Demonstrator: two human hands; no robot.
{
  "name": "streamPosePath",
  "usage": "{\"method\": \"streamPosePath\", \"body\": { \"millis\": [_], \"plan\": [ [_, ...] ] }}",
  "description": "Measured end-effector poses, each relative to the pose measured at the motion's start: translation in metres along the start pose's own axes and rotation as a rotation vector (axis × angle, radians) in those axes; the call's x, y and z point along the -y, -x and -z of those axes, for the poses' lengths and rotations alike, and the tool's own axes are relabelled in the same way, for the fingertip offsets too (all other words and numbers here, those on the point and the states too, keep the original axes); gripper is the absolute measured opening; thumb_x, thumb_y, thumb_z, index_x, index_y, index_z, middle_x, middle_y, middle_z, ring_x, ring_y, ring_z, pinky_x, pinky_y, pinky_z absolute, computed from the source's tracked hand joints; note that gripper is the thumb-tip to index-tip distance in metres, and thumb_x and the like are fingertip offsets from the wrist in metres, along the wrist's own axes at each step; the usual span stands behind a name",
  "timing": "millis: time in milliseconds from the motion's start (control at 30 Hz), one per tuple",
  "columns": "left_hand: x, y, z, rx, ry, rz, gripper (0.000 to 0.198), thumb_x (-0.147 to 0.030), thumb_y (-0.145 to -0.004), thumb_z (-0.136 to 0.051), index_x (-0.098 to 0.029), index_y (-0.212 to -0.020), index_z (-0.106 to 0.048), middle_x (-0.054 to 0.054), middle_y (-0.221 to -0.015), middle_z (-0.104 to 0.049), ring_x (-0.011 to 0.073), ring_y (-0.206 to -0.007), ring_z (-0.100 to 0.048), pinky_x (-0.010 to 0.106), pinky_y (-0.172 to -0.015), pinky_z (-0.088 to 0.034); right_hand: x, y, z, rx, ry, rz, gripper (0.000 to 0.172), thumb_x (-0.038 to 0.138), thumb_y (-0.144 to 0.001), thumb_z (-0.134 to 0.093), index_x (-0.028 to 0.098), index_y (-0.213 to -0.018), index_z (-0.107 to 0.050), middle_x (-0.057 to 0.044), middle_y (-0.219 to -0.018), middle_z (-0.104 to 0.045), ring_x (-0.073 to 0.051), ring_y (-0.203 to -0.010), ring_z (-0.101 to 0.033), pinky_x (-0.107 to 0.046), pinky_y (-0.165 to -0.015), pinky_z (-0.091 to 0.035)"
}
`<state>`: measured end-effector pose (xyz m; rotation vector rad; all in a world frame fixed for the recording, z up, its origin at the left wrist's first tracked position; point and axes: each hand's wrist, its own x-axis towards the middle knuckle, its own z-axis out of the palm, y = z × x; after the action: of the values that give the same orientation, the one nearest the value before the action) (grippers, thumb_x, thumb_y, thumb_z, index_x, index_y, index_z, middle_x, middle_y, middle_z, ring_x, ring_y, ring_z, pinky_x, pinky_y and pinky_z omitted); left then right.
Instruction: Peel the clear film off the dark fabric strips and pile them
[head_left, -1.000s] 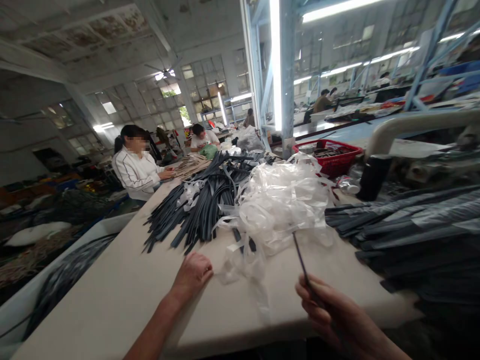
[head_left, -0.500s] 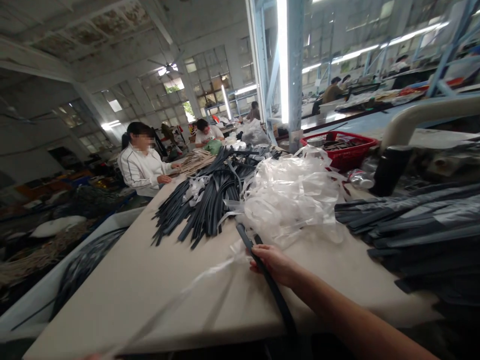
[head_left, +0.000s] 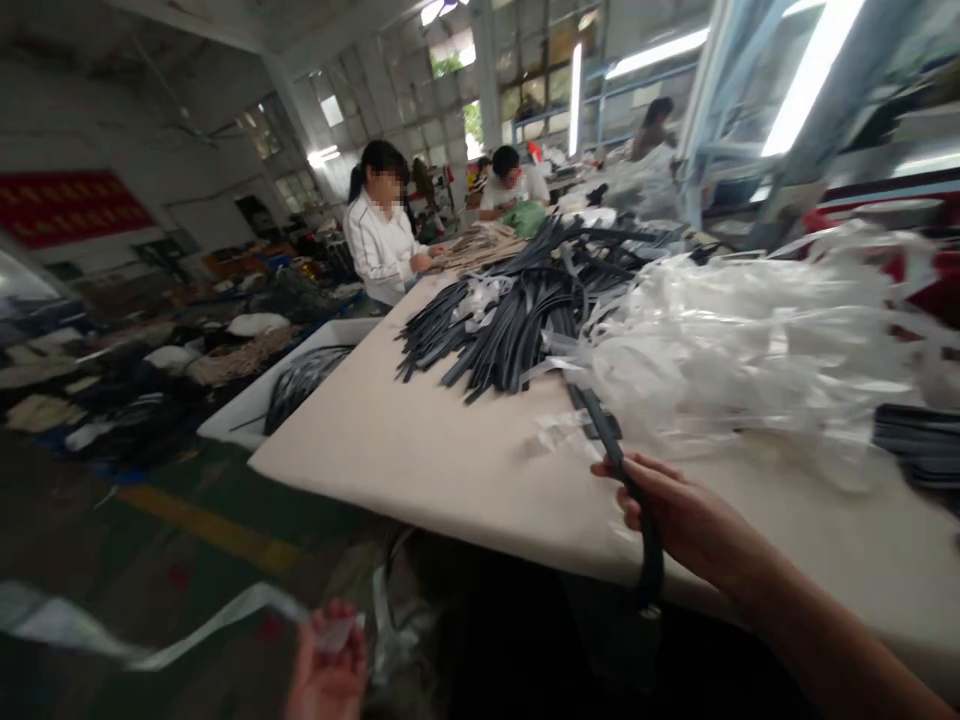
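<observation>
My right hand (head_left: 671,510) is closed around a dark grey strip (head_left: 600,425), whose lower end hangs over the near table edge. Low at the left, past the table's edge, my left hand (head_left: 330,655) is blurred, its fingers curled on a translucent plastic ribbon (head_left: 217,625) that trails off leftward. A large tangle of white plastic ribbon (head_left: 750,340) lies just beyond my right hand. To its left is a fanned pile of dark strips (head_left: 517,330) on the cream table (head_left: 420,450).
Across the table's far left side a person in a white jacket (head_left: 382,235) handles tan strips (head_left: 480,245). A white bin (head_left: 232,420) holding dark strips stands beside the table. More dark strips (head_left: 919,440) lie at the right, near a red basket (head_left: 922,270).
The view has swung left and down. My left hand has come into view, with the plastic ribbon now trailing left from it. My right hand still grips the dark strip.
</observation>
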<state>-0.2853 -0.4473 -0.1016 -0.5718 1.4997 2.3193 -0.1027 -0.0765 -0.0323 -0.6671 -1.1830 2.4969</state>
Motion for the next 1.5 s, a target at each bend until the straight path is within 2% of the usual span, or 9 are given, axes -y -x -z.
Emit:
{"method": "streamPosePath", "body": {
  "millis": [200, 367, 567, 733, 833, 1000, 1200, 1333, 1500],
  "plan": [
    [0.046, 0.052, -0.056, 0.061, 0.460, 0.348, 0.031, -0.024, -0.099, -0.042, -0.021, -0.088, -0.071, 0.001, -0.090, -0.076, 0.0151, -0.087, -0.071, 0.028, -0.072, -0.059, -0.054, 0.040, -0.048, 0.320, 0.290, -0.274, 0.044, 0.055, -0.080, -0.071, 0.016, -0.101, -0.070, 0.001, -0.051, -0.057, -0.007, -0.045, -0.047, -0.015, -0.044, -0.033],
    [0.069, 0.066, -0.080, 0.159, 0.381, 0.414, 0.023, -0.023, -0.096, -0.049, -0.021, -0.086, -0.070, 0.002, -0.088, -0.075, 0.0149, -0.081, -0.071, 0.028, -0.071, -0.060, -0.087, 0.043, -0.061, 0.422, 0.286, -0.246, 0.030, 0.047, -0.079, -0.072, 0.017, -0.085, -0.072, -0.007, -0.112, -0.067, -0.004, -0.050, -0.055, -0.017, -0.048, -0.041],
    [0.089, 0.067, -0.078, 0.163, 0.393, 0.473, 0.019, -0.026, -0.095, -0.054, -0.021, -0.090, -0.071, 0.004, -0.093, -0.075, 0.0154, -0.085, -0.071, 0.027, -0.071, -0.059, -0.100, 0.045, -0.063, 0.582, 1.022, 0.380, 0.016, 0.024, -0.092, -0.059, 0.025, -0.095, -0.075, -0.005, -0.138, -0.056, -0.022, -0.112, -0.063, -0.028, -0.090, -0.052],
    [0.094, 0.065, -0.079, 0.163, 0.450, 0.539, 0.020, -0.028, -0.094, -0.054, -0.019, -0.089, -0.071, 0.005, -0.091, -0.075, 0.0155, -0.084, -0.071, 0.028, -0.076, -0.059, -0.128, 0.039, -0.052, 0.585, 1.592, 0.938, 0.022, 0.017, -0.098, -0.047, 0.020, -0.095, -0.069, -0.004, -0.128, -0.065, -0.011, -0.062, -0.066, -0.023, -0.054, -0.050],
    [0.092, 0.070, -0.079, 0.166, 0.427, 0.592, 0.021, -0.031, -0.094, -0.056, -0.018, -0.088, -0.072, 0.006, -0.093, -0.075, 0.0167, -0.085, -0.071, 0.029, -0.078, -0.059, -0.135, 0.032, -0.049, 0.553, 1.685, 1.069, 0.026, 0.017, -0.099, -0.044, 0.020, -0.116, -0.064, -0.006, -0.123, -0.067, -0.013, -0.063, -0.064, -0.026, -0.054, -0.049],
    [0.092, 0.078, -0.079, 0.290, 0.411, 0.620, 0.027, -0.033, -0.097, -0.049, -0.018, -0.097, -0.071, 0.008, -0.099, -0.074, 0.0151, -0.088, -0.070, 0.025, -0.077, -0.057, -0.128, 0.027, -0.058, 0.528, 1.335, 0.921, 0.022, 0.020, -0.100, -0.045, 0.018, -0.102, -0.067, -0.006, -0.102, -0.070, -0.015, -0.077, -0.066, -0.026, -0.066, -0.052],
    [0.105, 0.081, -0.078, 0.618, 0.489, 0.611, 0.039, -0.046, -0.091, -0.056, -0.015, -0.114, -0.066, 0.010, -0.116, -0.068, 0.0178, -0.099, -0.064, 0.027, -0.083, -0.053, -0.124, 0.024, -0.076, 0.278, 0.637, 0.285, 0.019, 0.032, -0.088, -0.064, 0.018, -0.077, -0.069, -0.002, -0.080, -0.067, -0.013, -0.067, -0.062, -0.023, -0.061, -0.051],
    [0.115, 0.083, -0.078, 0.556, 0.408, 0.471, 0.020, -0.028, -0.088, -0.065, -0.018, -0.105, -0.070, 0.004, -0.100, -0.071, 0.0117, -0.081, -0.062, 0.021, -0.068, -0.049, -0.128, 0.022, -0.077, 0.214, 0.415, -0.035, 0.033, 0.049, -0.077, -0.072, 0.016, -0.075, -0.068, 0.000, -0.069, -0.062, -0.009, -0.051, -0.051, -0.021, -0.049, -0.044],
    [0.114, 0.082, -0.078, 0.474, 0.256, 0.308, 0.017, -0.032, -0.086, -0.068, -0.016, -0.089, -0.072, 0.004, -0.084, -0.069, 0.0148, -0.076, -0.060, 0.024, -0.063, -0.047, -0.133, 0.022, -0.079, 0.202, 0.441, -0.011, 0.036, 0.051, -0.075, -0.073, 0.016, -0.075, -0.068, 0.000, -0.069, -0.061, -0.009, -0.052, -0.049, -0.022, -0.050, -0.043]
  ]
}}
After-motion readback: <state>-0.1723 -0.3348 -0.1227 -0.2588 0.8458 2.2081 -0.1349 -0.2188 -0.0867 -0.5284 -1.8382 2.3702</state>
